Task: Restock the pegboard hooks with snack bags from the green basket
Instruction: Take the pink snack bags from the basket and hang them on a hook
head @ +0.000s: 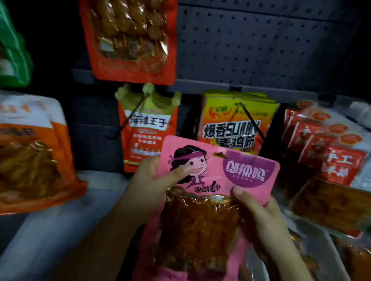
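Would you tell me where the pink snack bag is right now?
In the head view, the pink snack bag is low centre, held by left hand and right hand, before the yellow bags.

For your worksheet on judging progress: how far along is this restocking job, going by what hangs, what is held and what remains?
Done: orange bags and yellow bags already hang on hooks. In hand: the left hand and right hand grip a pink snack bag below them, not yet hung. Left: hanging it; the pegboard above right shows bare holes. The basket's contents cannot be seen.
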### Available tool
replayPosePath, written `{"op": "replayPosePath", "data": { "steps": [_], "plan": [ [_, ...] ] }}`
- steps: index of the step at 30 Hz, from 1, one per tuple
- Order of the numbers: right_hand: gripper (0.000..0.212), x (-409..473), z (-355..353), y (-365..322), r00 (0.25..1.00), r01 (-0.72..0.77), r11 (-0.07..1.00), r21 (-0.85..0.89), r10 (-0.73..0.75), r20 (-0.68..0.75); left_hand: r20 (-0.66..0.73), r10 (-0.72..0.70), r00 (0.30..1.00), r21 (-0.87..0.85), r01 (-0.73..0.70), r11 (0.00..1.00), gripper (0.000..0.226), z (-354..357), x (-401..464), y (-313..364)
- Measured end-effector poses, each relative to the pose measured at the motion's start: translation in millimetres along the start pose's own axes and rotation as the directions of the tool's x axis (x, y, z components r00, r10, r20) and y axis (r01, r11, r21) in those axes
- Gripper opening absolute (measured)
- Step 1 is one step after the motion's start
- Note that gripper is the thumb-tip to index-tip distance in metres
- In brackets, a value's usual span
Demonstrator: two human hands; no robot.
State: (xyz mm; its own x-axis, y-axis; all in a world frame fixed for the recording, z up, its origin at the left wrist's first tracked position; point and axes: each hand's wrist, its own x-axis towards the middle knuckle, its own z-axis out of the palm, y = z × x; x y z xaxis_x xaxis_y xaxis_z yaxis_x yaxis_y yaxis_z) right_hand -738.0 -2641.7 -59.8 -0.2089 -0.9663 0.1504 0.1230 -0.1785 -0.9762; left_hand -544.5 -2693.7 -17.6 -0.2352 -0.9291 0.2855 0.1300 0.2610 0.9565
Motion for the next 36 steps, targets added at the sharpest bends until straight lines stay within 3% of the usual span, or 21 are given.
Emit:
{"op": "replayPosePath", "data": {
  "steps": [3,7,14,16,21,24,27,31,36],
  "plan": [
    [0.043,-10.3,27.0,-25.9,0.994,-0.104,0.994,0.011,0.104,0.025,-0.036,-0.098,0.994,0.1,0.102,0.99,0.018,-21.5,-3.6,38.0],
    [0.046,-27.0,59.5,-83.4,0.979,-0.205,0.979,0.021,0.205,0.006,-0.068,-0.248,0.967,0.108,0.254,0.961,0.026,-37.3,-14.5,95.7],
    [0.02,-54.4,82.7,-184.2,0.948,-0.305,0.952,-0.019,0.302,-0.1,-0.09,-0.469,0.879,0.086,0.476,0.875,0.024,-31.7,-35.4,170.3],
    [0.017,-61.7,82.5,-203.9,0.943,-0.321,0.946,-0.042,0.315,-0.11,-0.073,-0.454,0.888,0.097,0.459,0.883,0.007,-26.5,-37.1,183.6],
    [0.013,-65.2,79.1,-234.6,0.962,-0.25,0.967,-0.042,0.243,-0.129,-0.079,-0.401,0.913,0.093,0.407,0.908,0.014,-13.8,-33.4,207.7],
    [0.008,-58.7,74.2,-251.4,0.983,-0.156,0.987,-0.049,0.15,-0.102,-0.109,-0.352,0.929,0.04,0.358,0.933,0.006,-4.8,-28.4,221.3],
    [0.007,-50.3,66.8,-272.9,0.996,-0.04,0.992,-0.116,0.03,-0.085,-0.101,-0.271,0.957,-0.002,0.272,0.962,0.015,6.5,-26.6,238.7],
    [0.008,-32.7,59.6,-299.9,0.998,0.07,0.984,-0.162,-0.069,0.013,-0.178,-0.156,0.972,-0.001,0.159,0.987,0.032,19.2,-22.8,258.3],
    [0.015,-18.5,64.4,-323.7,0.98,0.181,0.976,-0.118,-0.17,0.104,-0.22,-0.004,0.976,-0.003,0.003,1.0,0.013,20.6,-14.2,280.8]
  ]
}}
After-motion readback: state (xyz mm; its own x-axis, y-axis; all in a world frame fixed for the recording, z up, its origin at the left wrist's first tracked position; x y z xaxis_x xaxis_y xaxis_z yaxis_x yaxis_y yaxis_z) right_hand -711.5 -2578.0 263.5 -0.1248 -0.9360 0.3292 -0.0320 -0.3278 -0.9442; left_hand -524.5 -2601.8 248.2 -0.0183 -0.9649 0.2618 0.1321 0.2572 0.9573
